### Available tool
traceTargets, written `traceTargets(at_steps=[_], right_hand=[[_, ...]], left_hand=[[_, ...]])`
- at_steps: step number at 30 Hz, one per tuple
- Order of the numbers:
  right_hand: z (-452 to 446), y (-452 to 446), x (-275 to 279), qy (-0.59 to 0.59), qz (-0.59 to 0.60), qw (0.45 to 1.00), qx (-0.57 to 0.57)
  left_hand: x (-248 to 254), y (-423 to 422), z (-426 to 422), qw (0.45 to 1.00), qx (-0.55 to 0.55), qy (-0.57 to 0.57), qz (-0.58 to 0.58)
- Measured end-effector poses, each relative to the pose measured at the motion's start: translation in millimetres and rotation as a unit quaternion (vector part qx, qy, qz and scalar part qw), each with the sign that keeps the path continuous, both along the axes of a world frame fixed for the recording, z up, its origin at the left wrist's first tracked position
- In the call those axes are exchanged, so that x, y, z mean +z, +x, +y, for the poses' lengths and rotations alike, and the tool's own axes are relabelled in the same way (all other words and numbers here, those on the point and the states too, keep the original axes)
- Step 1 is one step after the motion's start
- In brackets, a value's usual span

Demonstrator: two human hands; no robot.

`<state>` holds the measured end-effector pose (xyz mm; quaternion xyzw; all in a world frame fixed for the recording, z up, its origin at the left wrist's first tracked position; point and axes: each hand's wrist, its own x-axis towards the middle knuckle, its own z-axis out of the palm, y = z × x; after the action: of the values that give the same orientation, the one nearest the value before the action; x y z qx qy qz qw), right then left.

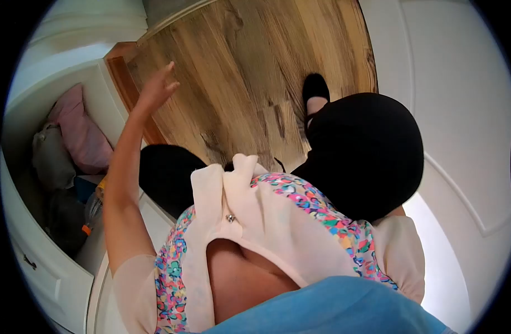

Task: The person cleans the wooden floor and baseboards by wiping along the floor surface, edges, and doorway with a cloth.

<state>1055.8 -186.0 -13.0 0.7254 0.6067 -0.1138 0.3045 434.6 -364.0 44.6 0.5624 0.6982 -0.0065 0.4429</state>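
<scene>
My left hand (pixel 158 89) reaches forward over the wooden floor, beside the front edge of an open white cupboard (pixel 113 86). Its fingers are apart, and nothing shows in them. Inside the cupboard, left of my forearm, lie a pink cushion or bundle of cloth (pixel 82 133) and a grey bundle (pixel 54 158). A clear bottle with an orange cap (pixel 87 229) lies partly behind my arm. My right hand is out of sight; just a cream sleeve (pixel 403 247) and a sliver of arm show behind my raised knee.
White cupboard door (pixel 49 278) stands open at the lower left. A large white panelled door (pixel 461 111) lines the right side. My foot in a black shoe (pixel 315 86) rests on the wood-look floor (pixel 238 67). A brown wooden strip (pixel 134 92) edges the floor.
</scene>
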Motion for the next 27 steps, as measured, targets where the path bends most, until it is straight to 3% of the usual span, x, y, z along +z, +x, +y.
traceTargets(at_steps=[2, 4, 5, 7, 8, 10, 12, 13, 14, 15, 16, 17, 19, 20, 21, 22, 23, 25, 26, 27], right_hand=[[27.6, -21.5, -0.4, -0.110, -0.086, 0.978, 0.154], [44.5, -45.5, 9.9, -0.222, -0.182, 0.895, 0.342], [50.7, -57.2, 14.9, -0.259, -0.214, 0.843, 0.420], [64.8, -78.8, 27.3, -0.296, -0.248, 0.761, 0.522], [72.0, -89.3, 33.0, -0.307, -0.258, 0.729, 0.555], [99.5, -106.6, 47.6, -0.319, -0.269, 0.686, 0.597], [124.5, -120.0, 53.8, -0.306, -0.293, 0.660, 0.621], [137.1, -126.5, 44.8, -0.274, -0.262, 0.715, 0.588], [161.5, -126.8, 31.2, -0.214, -0.194, 0.810, 0.510], [192.1, -128.0, 0.1, -0.168, 0.023, 0.941, 0.292], [228.3, -123.9, -38.3, -0.079, 0.299, 0.950, 0.040], [264.3, -141.0, -60.8, -0.031, 0.552, 0.816, -0.169], [343.4, -184.9, -98.6, -0.055, 0.711, 0.649, -0.265], [362.0, -228.0, -86.2, -0.072, 0.688, 0.632, -0.348], [368.1, -258.5, -68.1, -0.091, 0.719, 0.589, -0.357], [343.7, -305.4, -30.1, -0.077, 0.747, 0.587, -0.304], [329.0, -260.2, 46.0, -0.032, 0.700, 0.667, -0.252], [323.4, -298.8, 70.9, -0.053, 0.565, 0.823, 0.022], [317.5, -322.7, 76.9, -0.062, 0.556, 0.828, 0.033], [299.6, -356.3, 88.3, -0.060, 0.464, 0.859, 0.206]], left_hand=[[25.6, 17.2, -3.0, 1.000, 0.017, 0.017, 0.006], [44.5, 25.2, -18.9, 0.998, 0.040, 0.044, 0.005], [48.3, 23.1, -30.7, 0.998, 0.048, -0.005, 0.028], [58.2, 19.0, -53.2, 0.995, 0.071, -0.052, 0.047], [68.7, 15.8, -64.1, 0.986, 0.151, -0.070, 0.002], [100.1, 7.8, -73.5, 0.965, 0.234, -0.112, -0.041], [110.8, 1.6, -100.7, 0.954, 0.291, -0.064, -0.037], [104.8, -5.5, -123.8, 0.952, 0.301, -0.051, -0.040], [97.8, -14.6, -144.9, 0.954, 0.294, -0.028, -0.044], [96.4, -20.0, -161.8, 0.955, 0.294, -0.015, -0.041], [101.3, -23.1, -169.6, 0.953, 0.299, -0.009, -0.041], [113.5, -24.7, -170.7, 0.937, 0.346, -0.034, -0.026], [110.8, -37.5, -188.0, 0.947, 0.319, 0.024, 0.009], [126.8, -38.1, -184.1, 0.941, 0.329, -0.021, 0.077], [118.8, -56.1, -201.5, 0.949, 0.301, -0.003, 0.094], [119.1, -70.8, -216.1, 0.948, 0.287, 0.009, 0.140], [102.8, -40.0, -192.8, 0.956, 0.248, 0.042, 0.152], [103.3, -41.6, -202.7, 0.945, 0.262, 0.036, 0.192], [98.0, -45.0, -208.5, 0.940, 0.257, 0.023, 0.224], [82.8, -53.4, -219.5, 0.927, 0.271, 0.084, 0.244]])
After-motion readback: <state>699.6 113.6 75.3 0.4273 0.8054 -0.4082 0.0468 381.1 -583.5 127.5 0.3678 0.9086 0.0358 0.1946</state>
